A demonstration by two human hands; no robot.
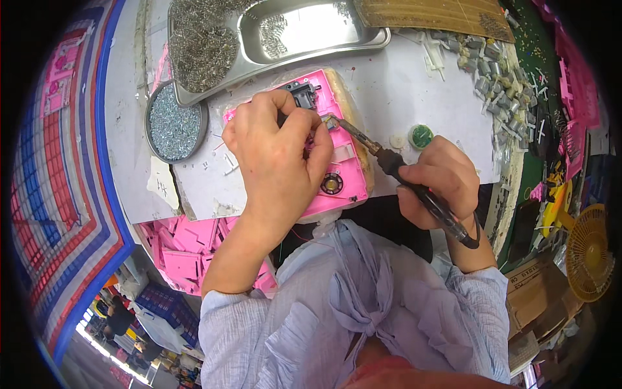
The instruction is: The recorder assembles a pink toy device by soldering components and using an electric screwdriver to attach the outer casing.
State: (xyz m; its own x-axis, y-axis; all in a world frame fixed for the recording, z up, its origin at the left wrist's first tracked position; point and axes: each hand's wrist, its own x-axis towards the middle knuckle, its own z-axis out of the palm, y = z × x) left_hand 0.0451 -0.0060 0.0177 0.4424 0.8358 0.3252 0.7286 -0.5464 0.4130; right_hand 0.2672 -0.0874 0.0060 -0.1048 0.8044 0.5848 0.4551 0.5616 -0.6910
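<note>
One slim, black-handled soldering iron (392, 162), pinched in the right grip (444, 178), slants up-left over the flat pink plastic casing (352, 183) on the white-papered desk (389, 97); the left grip (275, 149), nearer, covers the casing, its pinch hidden.

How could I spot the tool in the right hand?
On the white-covered bench, find the pink casing. To its right, the right hand grips the tool. Unlike the round dish and metal tray, it is slim, with a black handle and metal front.
</note>
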